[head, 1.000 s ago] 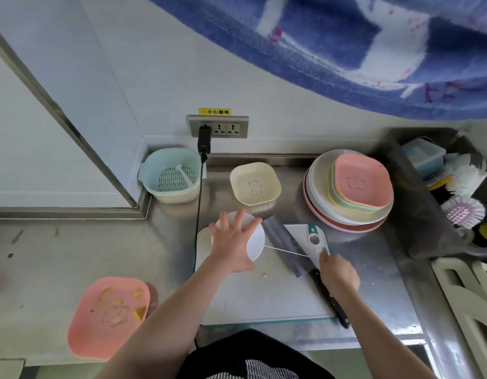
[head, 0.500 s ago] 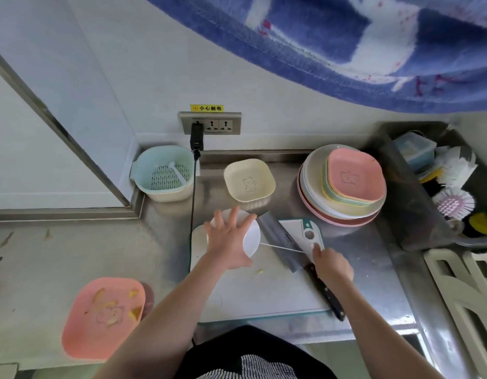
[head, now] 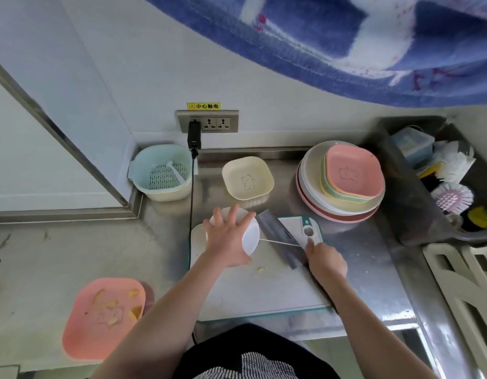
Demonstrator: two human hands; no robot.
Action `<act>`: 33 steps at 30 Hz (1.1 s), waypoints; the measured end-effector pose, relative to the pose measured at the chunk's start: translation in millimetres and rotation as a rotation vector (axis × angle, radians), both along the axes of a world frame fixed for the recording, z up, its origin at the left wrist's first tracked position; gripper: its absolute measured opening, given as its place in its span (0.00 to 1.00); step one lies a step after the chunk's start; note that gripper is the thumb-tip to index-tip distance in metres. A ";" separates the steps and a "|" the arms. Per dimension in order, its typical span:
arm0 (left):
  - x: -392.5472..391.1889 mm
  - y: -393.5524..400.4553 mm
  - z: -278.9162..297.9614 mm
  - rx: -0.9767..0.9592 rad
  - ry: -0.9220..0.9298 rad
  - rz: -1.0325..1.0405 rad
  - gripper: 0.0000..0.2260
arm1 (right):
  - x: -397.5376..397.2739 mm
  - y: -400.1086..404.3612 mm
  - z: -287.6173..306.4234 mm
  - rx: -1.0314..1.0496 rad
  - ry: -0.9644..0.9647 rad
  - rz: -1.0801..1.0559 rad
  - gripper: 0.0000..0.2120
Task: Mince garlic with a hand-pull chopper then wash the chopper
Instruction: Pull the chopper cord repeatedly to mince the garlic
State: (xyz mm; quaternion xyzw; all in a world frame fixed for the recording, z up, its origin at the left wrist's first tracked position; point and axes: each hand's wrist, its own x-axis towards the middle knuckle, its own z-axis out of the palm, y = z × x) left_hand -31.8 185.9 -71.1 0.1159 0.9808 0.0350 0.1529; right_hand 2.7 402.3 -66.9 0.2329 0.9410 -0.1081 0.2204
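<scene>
Chopper (head: pixel 246 236), round and white, is sitting at the cutting board's (head: pixel 264 291) far left corner. Left hand (head: pixel 227 240) is pressing flat on its lid, fingers spread. Right hand (head: pixel 325 259) is pinching the taut pull cord (head: pixel 278 242), which is running straight rightward across a cleaver (head: pixel 278 236).

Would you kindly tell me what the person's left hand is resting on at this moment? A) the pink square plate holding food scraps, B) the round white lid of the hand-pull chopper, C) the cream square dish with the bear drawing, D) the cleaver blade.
B: the left hand lies spread, fingers straight, on the round white chopper lid, while the right hand pulls its thin white cord sideways.
</scene>
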 end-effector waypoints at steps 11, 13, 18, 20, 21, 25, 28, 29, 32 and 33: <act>3.1 -2.2 1.2 0.019 -0.006 0.022 0.49 | -5.2 -8.4 2.4 -0.055 -0.005 0.085 0.28; 1.2 -1.8 1.0 0.023 -0.018 0.037 0.49 | -7.1 -3.6 6.2 -0.051 0.003 0.038 0.27; -0.1 -4.0 0.2 0.013 -0.004 0.045 0.47 | -8.5 -78.9 17.3 -0.276 0.038 0.420 0.27; 1.1 -6.0 -0.1 0.016 0.001 0.050 0.47 | -7.1 -74.3 10.3 -0.274 0.059 0.416 0.27; 1.4 -6.5 -0.2 0.013 -0.002 0.047 0.48 | -9.6 -59.7 5.9 -0.231 0.052 0.359 0.28; -0.8 -5.0 1.2 0.012 -0.029 0.056 0.49 | -10.5 2.7 6.7 -0.060 -0.034 0.076 0.30; -1.9 -3.5 1.2 -0.006 -0.016 0.037 0.48 | -16.0 -26.7 15.5 -0.121 -0.002 0.192 0.26; -1.4 -3.9 0.8 -0.007 -0.015 0.032 0.48 | -15.5 -48.7 18.8 -0.175 -0.012 0.285 0.25; 0.3 -7.7 0.1 0.027 -0.013 0.055 0.46 | -6.6 -91.9 13.5 -0.323 -0.018 0.461 0.27; 0.9 -8.7 -0.1 0.026 -0.012 0.058 0.46 | -9.1 -87.4 9.2 -0.314 0.009 0.440 0.26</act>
